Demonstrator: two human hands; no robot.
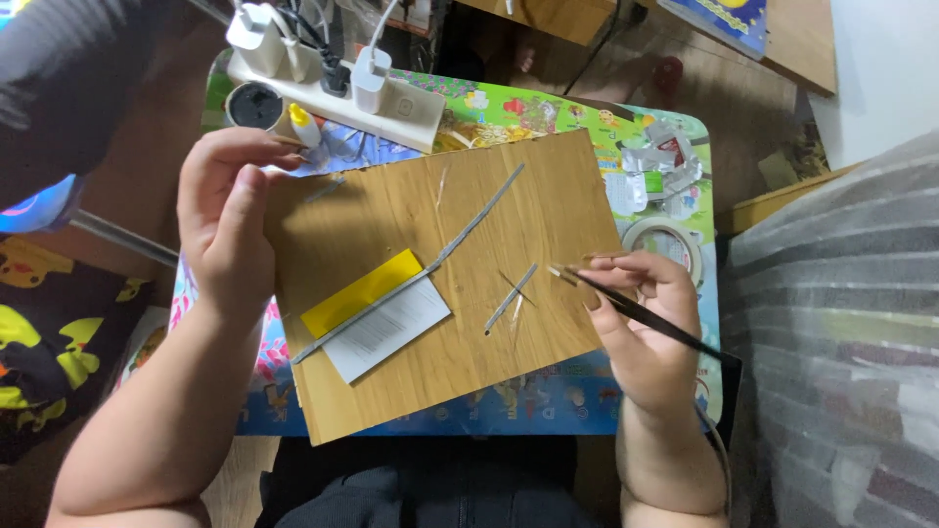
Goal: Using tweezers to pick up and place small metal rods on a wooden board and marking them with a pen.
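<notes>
Seen from above: right hand point(641, 313) pinching a thin dark brush point(636, 311) between thumb and fingers, bristle tip aimed left over a wood-grain board point(548, 210) lying on the colourful worktop point(675, 132). Left hand point(223, 210) raised at the board's far-left corner, fingers curled and pressed round a small glue bottle with a yellow cap point(298, 124). Between the hands, on the board: a long thin silver strip point(460, 235) running diagonally, a shorter silver strip point(511, 296) just left of the brush tip, and a yellow card point(360, 291) lying on a white printed slip point(386, 330), both nearer the left hand. Beyond the left hand, at the worktop's far edge: a white power strip point(337, 93) with chargers plugged in, and a dark round pot point(254, 105) just beside the glue bottle. Beyond the right hand: a roll of tape point(667, 240) touching the board's edge, and crumpled foil wrappers point(660, 161) farther off.
</notes>
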